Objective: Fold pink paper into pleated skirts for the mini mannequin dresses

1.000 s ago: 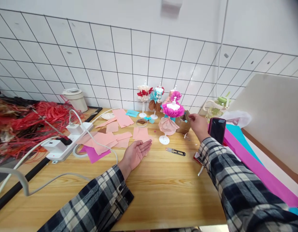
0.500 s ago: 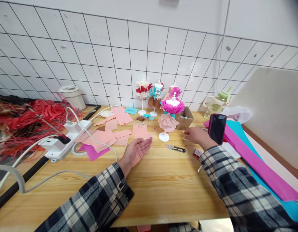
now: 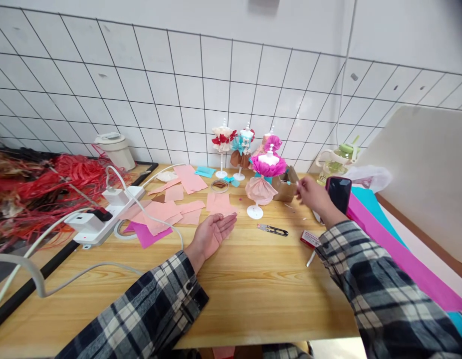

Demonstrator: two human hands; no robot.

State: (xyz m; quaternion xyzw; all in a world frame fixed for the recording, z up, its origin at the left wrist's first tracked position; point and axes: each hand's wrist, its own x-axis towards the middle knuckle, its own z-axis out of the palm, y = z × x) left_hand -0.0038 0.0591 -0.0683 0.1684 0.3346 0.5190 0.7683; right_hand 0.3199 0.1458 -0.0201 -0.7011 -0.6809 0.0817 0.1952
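My left hand (image 3: pixel 212 233) lies palm up on the wooden table (image 3: pixel 253 294), fingers stretched out and empty, its fingertips at the edge of a pink paper sheet (image 3: pixel 218 203). My right hand (image 3: pixel 314 193) is raised above the table beside a small brown cardboard box (image 3: pixel 286 185), fingers pinched together on something too small to make out. A small mannequin in a pink and magenta paper dress (image 3: pixel 261 182) stands just left of the box. Small black snips (image 3: pixel 272 230) lie between my hands.
Three more dressed mannequins (image 3: pixel 238 144) stand by the tiled wall. Pink paper pieces (image 3: pixel 159 212), a white power strip (image 3: pixel 104 212) with cables and red raffia (image 3: pixel 47 184) fill the left. A black phone (image 3: pixel 339 194), magenta paper (image 3: pixel 399 254) and a green-lidded bottle (image 3: pixel 334 164) are right.
My right hand dropped from the box to the table near the snips, then rose back toward the box with fingers pinched. My left hand has stayed still, palm up.
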